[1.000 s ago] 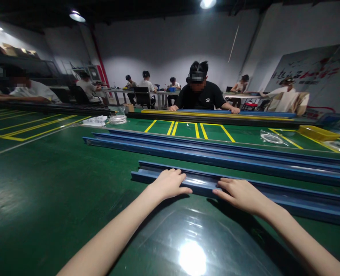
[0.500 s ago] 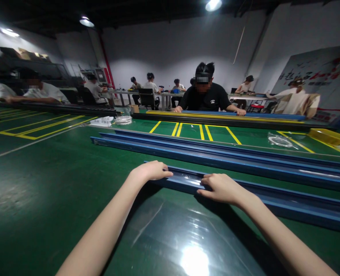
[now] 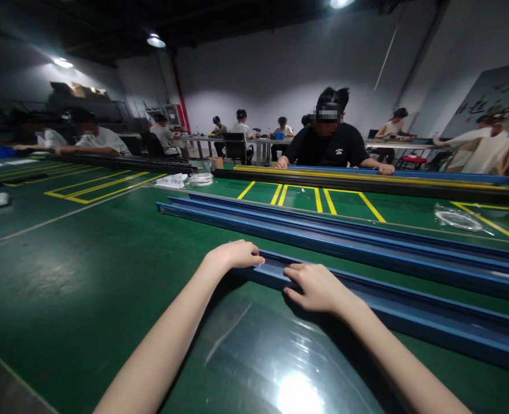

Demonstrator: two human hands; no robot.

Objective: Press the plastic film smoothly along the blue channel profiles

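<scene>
A long blue channel-shaped rail (image 3: 413, 296) lies across the green table in front of me, running off to the right. My left hand (image 3: 238, 254) grips its left end, fingers curled over the far edge. Just to the right, my right hand (image 3: 312, 286) holds the same rail, with the thumb on the near wall and fingertips inside the channel. A short stretch of rail shows between the hands. Beyond it lie more blue rails (image 3: 306, 233), side by side and touched by neither hand.
A clear plastic sheet (image 3: 254, 351) on the green table (image 3: 86, 287) reflects a lamp. Across from me, a person in black (image 3: 327, 144) handles yellow, black and blue rails (image 3: 366, 177). Coiled white tubing (image 3: 201, 179) and bagged coils (image 3: 459, 218) lie farther back.
My view has swung left, so the scene sits farther right. My right hand has slid left along the rail, closer to my left hand, which keeps its place at the end.
</scene>
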